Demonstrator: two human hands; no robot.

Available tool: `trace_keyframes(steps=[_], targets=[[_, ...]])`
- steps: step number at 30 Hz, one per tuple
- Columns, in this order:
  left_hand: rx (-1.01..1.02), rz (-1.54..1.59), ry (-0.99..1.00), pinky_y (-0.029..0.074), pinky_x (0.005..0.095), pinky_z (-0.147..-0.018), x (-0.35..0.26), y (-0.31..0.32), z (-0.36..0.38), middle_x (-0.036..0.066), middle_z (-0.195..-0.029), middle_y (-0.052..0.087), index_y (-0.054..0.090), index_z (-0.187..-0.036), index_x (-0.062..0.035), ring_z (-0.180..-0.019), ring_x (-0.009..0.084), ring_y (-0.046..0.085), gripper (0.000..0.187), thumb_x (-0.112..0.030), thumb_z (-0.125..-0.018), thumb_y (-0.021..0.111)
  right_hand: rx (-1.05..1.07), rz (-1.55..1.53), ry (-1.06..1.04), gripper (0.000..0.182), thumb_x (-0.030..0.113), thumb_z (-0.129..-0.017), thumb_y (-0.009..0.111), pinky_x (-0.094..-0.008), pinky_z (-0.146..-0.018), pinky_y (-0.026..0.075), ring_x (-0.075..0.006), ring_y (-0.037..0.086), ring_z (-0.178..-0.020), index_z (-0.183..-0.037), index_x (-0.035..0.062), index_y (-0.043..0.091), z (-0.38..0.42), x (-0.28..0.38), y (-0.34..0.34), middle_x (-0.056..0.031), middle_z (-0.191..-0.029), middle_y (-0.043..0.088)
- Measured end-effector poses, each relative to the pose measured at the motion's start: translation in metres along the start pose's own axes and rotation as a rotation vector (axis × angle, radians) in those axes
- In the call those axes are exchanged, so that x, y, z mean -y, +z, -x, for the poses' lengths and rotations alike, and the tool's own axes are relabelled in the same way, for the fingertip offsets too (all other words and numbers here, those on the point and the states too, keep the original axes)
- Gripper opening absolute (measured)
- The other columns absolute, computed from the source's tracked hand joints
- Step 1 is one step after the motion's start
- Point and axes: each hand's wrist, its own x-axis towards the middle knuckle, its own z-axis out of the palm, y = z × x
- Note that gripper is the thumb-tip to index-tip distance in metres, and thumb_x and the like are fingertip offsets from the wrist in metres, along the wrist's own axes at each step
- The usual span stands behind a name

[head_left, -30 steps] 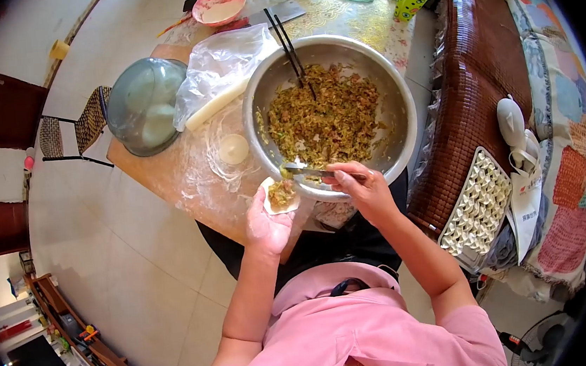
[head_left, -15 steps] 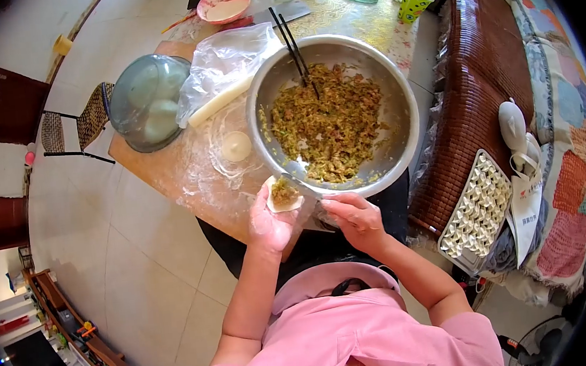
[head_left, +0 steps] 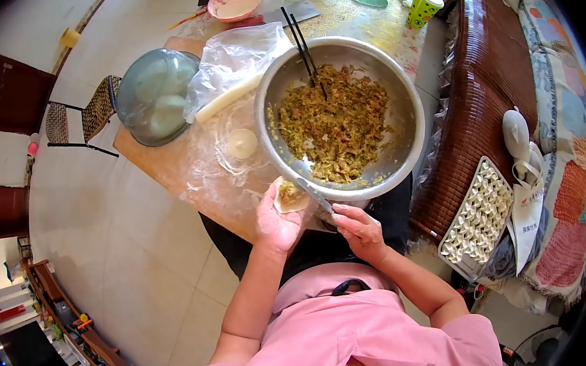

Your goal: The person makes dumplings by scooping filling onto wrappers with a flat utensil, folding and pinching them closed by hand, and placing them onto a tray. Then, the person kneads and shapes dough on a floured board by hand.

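My left hand [head_left: 277,225] cradles a round dumpling wrapper [head_left: 280,202] in its curled fingers, with a mound of green-brown filling [head_left: 293,196] on it. Closed round the end of a narrow, flat metal spreader [head_left: 317,196] is my right hand [head_left: 360,230]; the blade's tip overlaps the wrapper's edge in this view. Just beyond both hands stands a large metal bowl [head_left: 413,144] of chopped filling [head_left: 335,119], with black chopsticks [head_left: 300,41] stuck upright in it. Another wrapper [head_left: 242,143] lies on the floured board [head_left: 187,182].
A rolling pin [head_left: 225,99] lies beside a plastic bag [head_left: 235,54]. A glass lid [head_left: 158,97] covers pale dough at the board's left. At right, a tray of several dumplings [head_left: 476,218] rests by the brown sofa [head_left: 471,95]. A green cup [head_left: 424,6] stands farther back.
The spreader's blade shows more plainly now, slanting between my right hand and the wrapper. My left hand has shifted slightly right and tilted the wrapper. The whole view has moved a little.
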Motion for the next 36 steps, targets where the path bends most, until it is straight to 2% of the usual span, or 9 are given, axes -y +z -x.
trace_keyframes(steps=[8, 10, 11, 12, 14, 22, 32, 34, 36], targets=[[0.026, -0.025, -0.014, 0.045, 0.0442, -0.091, -0.002, -0.017, 0.012, 0.011, -0.115, 0.057, 0.050, -0.117, -0.0025, -0.105, 0.0271, 0.055, 0.036, -0.027, -0.096, 0.035, 0.097, -0.060, -0.016, 0.025, -0.001, -0.082, 0.058, -0.0304, -0.078, 0.051, -0.0252, 0.063, -0.092, -0.106, 0.0063, 0.063, -0.007, 0.003, -0.002, -0.0152, -0.110, 0.061], [0.043, -0.043, -0.009, 0.044, 0.0461, -0.092, -0.003, -0.011, 0.018, 0.012, -0.116, 0.055, 0.048, -0.119, -0.0023, -0.106, 0.0290, 0.053, 0.039, -0.030, -0.096, 0.032, 0.068, -0.336, 0.301, 0.020, 0.003, -0.088, 0.054, -0.0305, -0.076, 0.052, -0.0224, 0.064, -0.087, -0.106, 0.0011, 0.061, -0.013, 0.015, -0.014, -0.0141, -0.105, 0.063], [-0.049, -0.093, 0.022, 0.045, 0.0459, -0.091, -0.001, -0.008, 0.024, 0.012, -0.114, 0.056, 0.048, -0.119, -0.0025, -0.105, 0.0285, 0.054, 0.040, -0.031, -0.097, 0.031, -0.065, -0.603, 0.472, 0.021, 0.010, -0.093, 0.049, -0.0316, -0.075, 0.052, -0.0214, 0.065, -0.084, -0.107, -0.0028, 0.058, -0.012, 0.019, -0.013, -0.0137, -0.096, 0.065], [-0.140, -0.143, 0.054, 0.045, 0.0456, -0.090, -0.001, 0.000, 0.030, 0.012, -0.111, 0.056, 0.049, -0.118, -0.0027, -0.103, 0.0281, 0.054, 0.041, -0.033, -0.097, 0.031, -0.126, -0.787, 0.599, 0.022, 0.011, -0.094, 0.048, -0.0331, -0.075, 0.053, -0.0226, 0.066, -0.082, -0.108, -0.0026, 0.057, -0.015, 0.020, -0.017, -0.0138, -0.092, 0.065], [-0.114, -0.164, 0.021, 0.045, 0.0451, -0.089, -0.001, 0.010, 0.036, 0.012, -0.110, 0.057, 0.049, -0.118, -0.0025, -0.103, 0.0275, 0.055, 0.042, -0.034, -0.097, 0.031, -0.207, -1.112, 0.793, 0.022, 0.014, -0.094, 0.047, -0.0352, -0.074, 0.055, -0.0239, 0.067, -0.077, -0.107, -0.0018, 0.055, -0.028, 0.020, -0.029, -0.0159, -0.088, 0.066], [-0.022, -0.292, -0.066, 0.047, 0.0416, -0.086, 0.005, 0.024, 0.031, 0.012, -0.107, 0.058, 0.052, -0.114, -0.0001, -0.100, 0.0239, 0.056, 0.047, -0.037, -0.099, 0.028, -0.165, -1.026, 0.964, 0.022, 0.013, -0.094, 0.048, -0.0329, -0.069, 0.057, -0.0217, 0.067, -0.074, -0.106, -0.0030, 0.055, -0.039, 0.016, -0.043, -0.0155, -0.086, 0.066], [0.031, -0.318, -0.144, 0.048, 0.0425, -0.084, 0.006, 0.024, 0.027, 0.013, -0.111, 0.057, 0.049, -0.118, -0.0017, -0.101, 0.0258, 0.057, 0.049, -0.040, -0.098, 0.027, -0.032, -0.839, 0.877, 0.020, 0.016, -0.093, 0.052, -0.0285, -0.070, 0.055, -0.0188, 0.066, -0.074, -0.104, 0.0001, 0.058, -0.046, 0.019, -0.061, -0.0107, -0.085, 0.064], [0.025, -0.311, -0.149, 0.048, 0.0428, -0.082, 0.005, 0.024, 0.026, 0.012, -0.113, 0.057, 0.047, -0.120, -0.0031, -0.102, 0.0272, 0.057, 0.049, -0.042, -0.098, 0.027, 0.009, -0.987, 0.846, 0.021, 0.016, -0.092, 0.052, -0.0287, -0.072, 0.055, -0.0183, 0.066, -0.076, -0.103, -0.0007, 0.059, -0.047, 0.018, -0.075, -0.0107, -0.090, 0.064], [0.024, -0.310, -0.185, 0.048, 0.0427, -0.083, 0.005, 0.026, 0.026, 0.013, -0.114, 0.056, 0.045, -0.123, -0.0026, -0.102, 0.0275, 0.057, 0.051, -0.043, -0.098, 0.026, 0.052, -0.875, 0.813, 0.021, 0.015, -0.092, 0.052, -0.0290, -0.073, 0.055, -0.0179, 0.066, -0.077, -0.103, -0.0012, 0.059, -0.047, 0.016, -0.074, -0.0108, -0.094, 0.063]])
